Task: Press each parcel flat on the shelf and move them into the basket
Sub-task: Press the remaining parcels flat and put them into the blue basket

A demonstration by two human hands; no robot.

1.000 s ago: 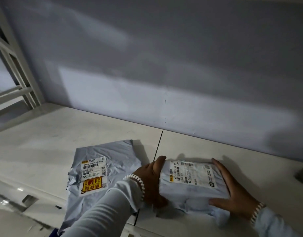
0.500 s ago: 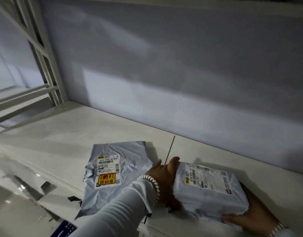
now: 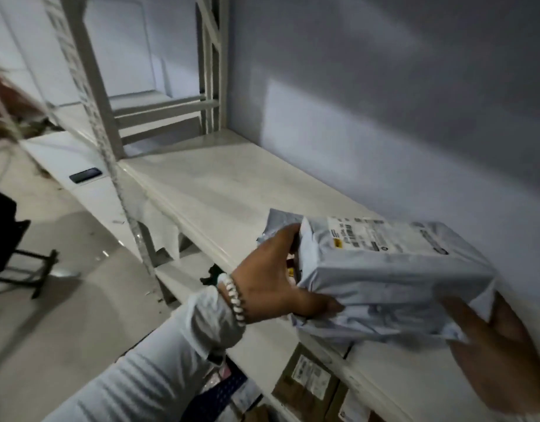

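1. The left hand (image 3: 271,280) and right hand (image 3: 494,357) are gripping the grey parcel (image 3: 387,278), now lifting it off the shelf (image 3: 220,190).
2. The second parcel (image 3: 276,222), earlier at nine o'clock, is peeking out behind.

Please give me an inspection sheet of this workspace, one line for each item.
Surface: white shelf, mostly bare.
Job's things: grey parcel held up; a second parcel partly hidden behind it; basket not seen.
Clutter: boxes on the lower shelf.
Grips: left hand and right hand hold the grey parcel's ends.
Cables: nothing seen.
Surroundings: grey wall, shelf frame, dark phone-like object, black stand.
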